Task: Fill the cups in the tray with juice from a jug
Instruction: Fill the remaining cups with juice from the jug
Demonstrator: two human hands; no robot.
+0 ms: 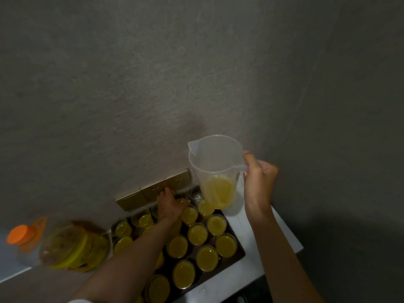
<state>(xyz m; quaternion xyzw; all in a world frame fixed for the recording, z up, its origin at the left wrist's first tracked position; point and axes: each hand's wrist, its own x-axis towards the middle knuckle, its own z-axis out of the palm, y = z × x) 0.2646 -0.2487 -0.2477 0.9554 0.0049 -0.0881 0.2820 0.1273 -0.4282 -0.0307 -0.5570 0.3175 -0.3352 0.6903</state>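
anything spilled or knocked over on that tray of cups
No spill is clear. The cups in the tray stand upright with juice in them. The jug is nearly empty, held level over the far corner by the right hand. The left hand holds a far cup. The view is dim and blurred.

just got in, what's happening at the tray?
A person is filling cups with juice. The right hand grips the handle of a clear jug, held up above the far end of the tray with only a little juice left at its bottom. The left hand reaches to the far row and holds a cup there. Most cups in view, like this cup near the front, already hold juice. A large bottle with an orange cap stands left of the tray.
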